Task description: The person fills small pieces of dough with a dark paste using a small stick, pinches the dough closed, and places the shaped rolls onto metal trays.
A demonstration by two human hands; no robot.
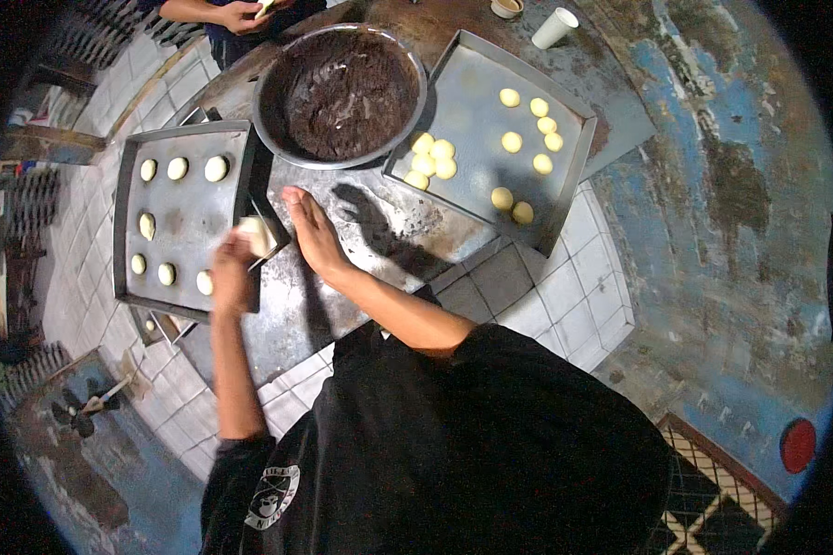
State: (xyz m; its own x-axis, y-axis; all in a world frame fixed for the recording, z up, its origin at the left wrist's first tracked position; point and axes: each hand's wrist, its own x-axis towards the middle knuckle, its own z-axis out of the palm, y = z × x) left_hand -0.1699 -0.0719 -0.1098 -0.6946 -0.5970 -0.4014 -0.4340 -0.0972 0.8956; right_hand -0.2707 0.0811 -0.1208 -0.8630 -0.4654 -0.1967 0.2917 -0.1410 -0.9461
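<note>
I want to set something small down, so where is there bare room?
The right baking tray is bare between its left-corner dough cluster and the scattered dough balls; the left baking tray, right of its lone middle-row dough piece; the table, between the forearms. It's crowded at that cluster and where the left hand overlaps the left tray's right edge.

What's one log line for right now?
left hand: blurred, at left tray; right hand: open, above table; left tray: pale dough pieces; bowl: dark crumbly mix
</note>
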